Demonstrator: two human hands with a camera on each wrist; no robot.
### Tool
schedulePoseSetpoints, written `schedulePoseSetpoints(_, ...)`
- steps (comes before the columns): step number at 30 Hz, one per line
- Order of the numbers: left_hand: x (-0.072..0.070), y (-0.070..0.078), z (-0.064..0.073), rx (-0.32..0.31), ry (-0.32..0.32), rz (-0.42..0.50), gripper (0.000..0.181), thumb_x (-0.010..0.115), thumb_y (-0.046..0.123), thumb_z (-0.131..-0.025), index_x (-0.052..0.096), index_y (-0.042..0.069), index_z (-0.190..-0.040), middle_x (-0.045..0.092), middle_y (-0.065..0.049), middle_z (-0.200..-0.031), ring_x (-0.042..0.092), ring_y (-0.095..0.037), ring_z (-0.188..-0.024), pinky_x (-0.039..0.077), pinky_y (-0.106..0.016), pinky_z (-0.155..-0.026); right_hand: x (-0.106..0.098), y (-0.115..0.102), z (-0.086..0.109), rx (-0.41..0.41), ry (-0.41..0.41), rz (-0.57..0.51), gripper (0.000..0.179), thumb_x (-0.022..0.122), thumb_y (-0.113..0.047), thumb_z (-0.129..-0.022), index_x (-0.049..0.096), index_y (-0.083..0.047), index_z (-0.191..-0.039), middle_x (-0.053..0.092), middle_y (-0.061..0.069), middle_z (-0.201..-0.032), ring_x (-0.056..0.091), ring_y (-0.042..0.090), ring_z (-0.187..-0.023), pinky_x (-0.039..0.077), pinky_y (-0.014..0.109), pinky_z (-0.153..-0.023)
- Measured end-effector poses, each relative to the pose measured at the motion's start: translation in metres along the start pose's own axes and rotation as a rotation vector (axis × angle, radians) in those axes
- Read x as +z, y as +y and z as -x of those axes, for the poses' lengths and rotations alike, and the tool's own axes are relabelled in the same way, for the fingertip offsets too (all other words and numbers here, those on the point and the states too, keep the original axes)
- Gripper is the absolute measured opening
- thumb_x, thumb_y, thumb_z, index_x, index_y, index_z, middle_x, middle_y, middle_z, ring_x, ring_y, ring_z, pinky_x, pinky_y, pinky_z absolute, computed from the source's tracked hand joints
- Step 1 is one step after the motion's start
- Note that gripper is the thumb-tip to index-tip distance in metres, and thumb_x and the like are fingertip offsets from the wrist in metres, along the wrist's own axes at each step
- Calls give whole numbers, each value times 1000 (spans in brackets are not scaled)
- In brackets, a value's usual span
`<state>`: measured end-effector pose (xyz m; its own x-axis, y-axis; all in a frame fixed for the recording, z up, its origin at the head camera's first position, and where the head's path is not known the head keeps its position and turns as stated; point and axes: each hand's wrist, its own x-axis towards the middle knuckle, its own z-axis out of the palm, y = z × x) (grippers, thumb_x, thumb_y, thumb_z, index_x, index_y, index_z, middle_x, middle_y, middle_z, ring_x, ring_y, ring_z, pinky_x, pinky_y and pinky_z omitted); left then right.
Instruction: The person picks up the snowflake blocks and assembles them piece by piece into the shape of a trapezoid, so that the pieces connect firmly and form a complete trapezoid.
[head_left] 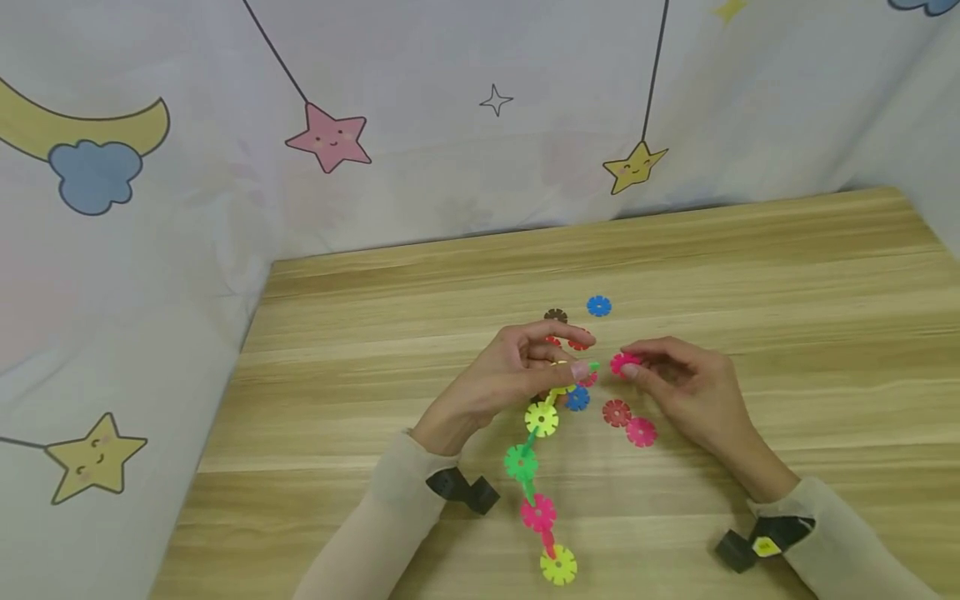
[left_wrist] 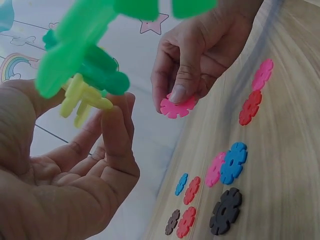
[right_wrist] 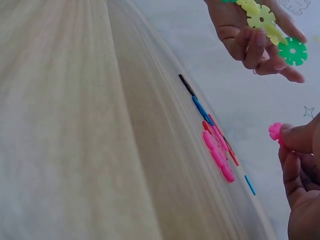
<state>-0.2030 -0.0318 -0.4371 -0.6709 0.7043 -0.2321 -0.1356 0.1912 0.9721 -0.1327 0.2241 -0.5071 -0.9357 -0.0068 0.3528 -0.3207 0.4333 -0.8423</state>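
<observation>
My left hand (head_left: 517,367) pinches the upper end of a chain of notched plastic discs slotted into one another. At that end sits a green disc (right_wrist: 292,51), joined to a yellow disc (right_wrist: 261,19). Below the hand the chain runs toward the table's front through a yellow disc (head_left: 542,419), a green disc (head_left: 521,462), a pink disc (head_left: 538,512) and a yellow disc (head_left: 558,565). Between thumb and fingers my right hand (head_left: 686,387) holds a single pink disc (left_wrist: 178,106). A small gap separates it from the green disc.
Loose discs lie on the wooden table (head_left: 360,333) under and behind the hands: a blue disc (head_left: 599,306), a brown disc (head_left: 556,315), a red disc (head_left: 617,413), a pink disc (head_left: 641,432) and several others. A printed curtain (head_left: 450,167) hangs behind the table.
</observation>
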Motion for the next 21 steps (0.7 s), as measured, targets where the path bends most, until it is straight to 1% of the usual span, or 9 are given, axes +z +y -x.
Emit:
schedulePoseSetpoints(7,1,0,0,-3,0,-3,37,75,22,-100,70,18,-136,72,-34,-116,69,-23,-82,50,-26,-74,-1,-6,2,-3,25,-24,29,83,5,-89,80,-10,-113,83,7,-102,74,-1,-87,59,12,-78)
schedulePoseSetpoints(10,1,0,0,-6,0,-3,37,75,22,-100,70,18,-137,72,-34,-114,68,-26,-83,50,-27,-74,-1,-9,2,-9,30,-45,30,82,8,-89,80,-8,-114,82,-1,-103,74,1,-88,60,13,-79)
schedulePoseSetpoints(11,1,0,0,-6,0,-5,37,75,22,-100,70,18,-137,72,-34,-114,68,-28,-85,50,-26,-74,-1,-10,2,-14,31,-54,30,82,9,-89,80,-7,-114,81,-4,-104,73,2,-88,60,13,-80)
schedulePoseSetpoints(14,1,0,0,-10,-2,-8,39,75,22,-100,69,17,-138,72,-34,-114,67,-42,-90,50,-26,-75,-1,-12,2,-36,34,-85,32,81,12,-88,79,-5,-114,79,-14,-106,73,3,-90,61,14,-81)
schedulePoseSetpoints(15,1,0,0,-11,-4,-9,39,75,22,-100,69,17,-139,72,-34,-115,67,-46,-93,51,-26,-75,-1,-13,2,-44,34,-100,32,80,13,-87,79,-4,-114,79,-15,-107,74,3,-90,61,14,-81)
schedulePoseSetpoints(16,1,0,0,-11,-6,-9,40,75,22,-100,68,17,-140,73,-34,-115,67,-48,-95,51,-27,-76,-1,-14,2,-50,33,-115,32,80,14,-87,79,-3,-114,79,-16,-107,74,4,-90,61,15,-82)
schedulePoseSetpoints(18,1,0,0,-13,-8,-11,41,75,22,-100,67,16,-140,73,-34,-116,68,-46,-95,51,-27,-76,-1,-16,2,-62,33,-136,32,79,16,-87,78,-1,-114,80,-15,-108,75,4,-91,62,15,-82)
schedulePoseSetpoints(21,1,0,0,-16,-10,-11,41,75,22,-100,67,16,-140,74,-34,-117,70,-33,-89,52,-27,-76,0,-19,2,-62,35,-167,33,78,18,-87,78,1,-114,80,-12,-106,75,5,-91,62,17,-82)
